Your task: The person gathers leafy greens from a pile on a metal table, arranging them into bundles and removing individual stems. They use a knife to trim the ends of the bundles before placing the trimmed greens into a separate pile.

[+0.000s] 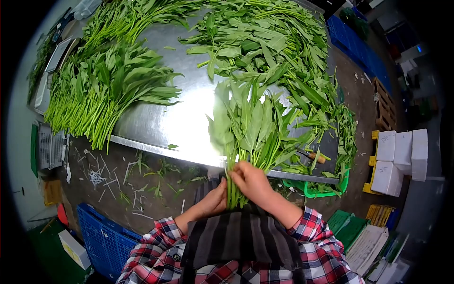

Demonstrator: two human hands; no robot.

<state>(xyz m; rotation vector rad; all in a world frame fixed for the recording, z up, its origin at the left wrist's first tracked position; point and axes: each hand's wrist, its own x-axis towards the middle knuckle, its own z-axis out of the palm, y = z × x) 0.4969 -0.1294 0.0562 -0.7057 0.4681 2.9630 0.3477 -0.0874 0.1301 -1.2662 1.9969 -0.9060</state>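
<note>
Between my two hands, a bunch of leafy green stems (255, 123) stands upright at the table's front edge, leaves pointing away from me. My left hand (215, 198) is closed around the lower stems on their left side. Higher up on the right, my right hand (253, 181) has its fingers curled round the same stems. A loose heap of greens (283, 42) covers the right and back of the metal table (156, 128). On the left lie neatly aligned bunches (101, 85), stems toward me. A knife with a wooden handle (317, 157) lies right of the held bunch.
A green basket (326, 191) holding greens sits below the table's right corner. White boxes (388, 177) stand on a yellow pallet (373, 163) at the right. A blue crate (101, 241) is at lower left. Scraps litter the floor. The metal table edge runs before me.
</note>
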